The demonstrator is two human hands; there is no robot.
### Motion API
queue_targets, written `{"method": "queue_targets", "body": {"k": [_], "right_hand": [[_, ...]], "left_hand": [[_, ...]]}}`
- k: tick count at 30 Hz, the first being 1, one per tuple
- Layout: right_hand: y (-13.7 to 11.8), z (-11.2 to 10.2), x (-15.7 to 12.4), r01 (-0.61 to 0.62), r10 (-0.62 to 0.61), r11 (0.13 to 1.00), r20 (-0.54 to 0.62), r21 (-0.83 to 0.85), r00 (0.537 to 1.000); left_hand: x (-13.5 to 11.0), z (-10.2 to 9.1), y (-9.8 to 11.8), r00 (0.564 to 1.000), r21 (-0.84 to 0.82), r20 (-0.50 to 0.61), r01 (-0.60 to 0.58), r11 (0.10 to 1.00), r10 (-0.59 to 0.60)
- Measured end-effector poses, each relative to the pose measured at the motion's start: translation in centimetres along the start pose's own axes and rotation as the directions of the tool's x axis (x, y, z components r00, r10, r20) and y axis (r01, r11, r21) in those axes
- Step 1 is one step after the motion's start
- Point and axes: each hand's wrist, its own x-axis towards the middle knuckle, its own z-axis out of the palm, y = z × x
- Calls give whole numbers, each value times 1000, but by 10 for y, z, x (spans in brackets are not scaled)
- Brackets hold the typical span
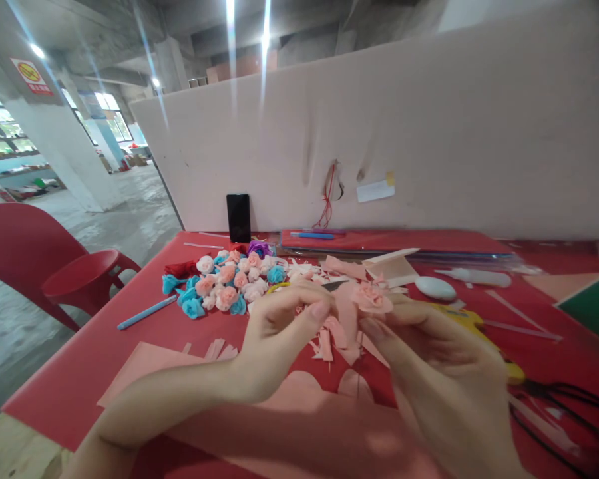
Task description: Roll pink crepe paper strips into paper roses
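Both my hands are raised over a red table (80,379). My right hand (429,359) pinches a small pink crepe-paper rose (372,297) at its base. My left hand (279,332) is closed in a pinch on the loose pink paper strip (347,319) that hangs from the rose. Pink paper scraps (324,346) lie under my hands. A pile of finished pink, white and blue paper roses (229,283) sits just beyond my left hand.
A large pink paper sheet (144,372) lies near the front edge. A blue pen (147,313) lies at left, a black phone (238,217) leans on the pale divider (429,133), a white glue bottle (474,277) and yellow-handled tool (479,322) at right. Red plastic chair (40,259) stands left.
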Motion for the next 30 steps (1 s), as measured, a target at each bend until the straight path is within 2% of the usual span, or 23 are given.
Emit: {"method": "queue_targets", "body": {"k": [4,7,9,12,15,18,24,26,27,30], "right_hand": [[4,-2,-1,-95,88,988,55,120,995],[5,-1,1,-170,157,966,79,196,984],[4,0,4,-242,226,943,94,228,970],[2,0,7,-347,311,905,172,247,935],[3,0,8,-420,369,878,236,228,899],[4,1,8,-436,380,867,246,242,892],[3,5,6,-389,342,885,211,255,916],[3,4,4,-346,310,911,179,227,934],[3,4,3,-317,287,924,159,215,945],[3,2,-1,-235,219,953,100,191,971]], "left_hand": [[0,1,-4,997,-32,-42,58,998,-59],[3,0,-1,998,10,-63,7,1000,-6],[5,-4,4,993,96,-84,-71,993,79],[9,-10,14,968,291,-5,-239,926,251],[11,-14,22,959,428,84,-279,860,270],[12,-12,25,969,511,99,-246,824,228],[13,-9,24,961,578,113,-272,769,254],[14,-10,23,934,624,113,-331,708,338],[14,-11,23,905,663,116,-378,647,410],[16,-12,20,767,771,164,-492,404,621]]}}
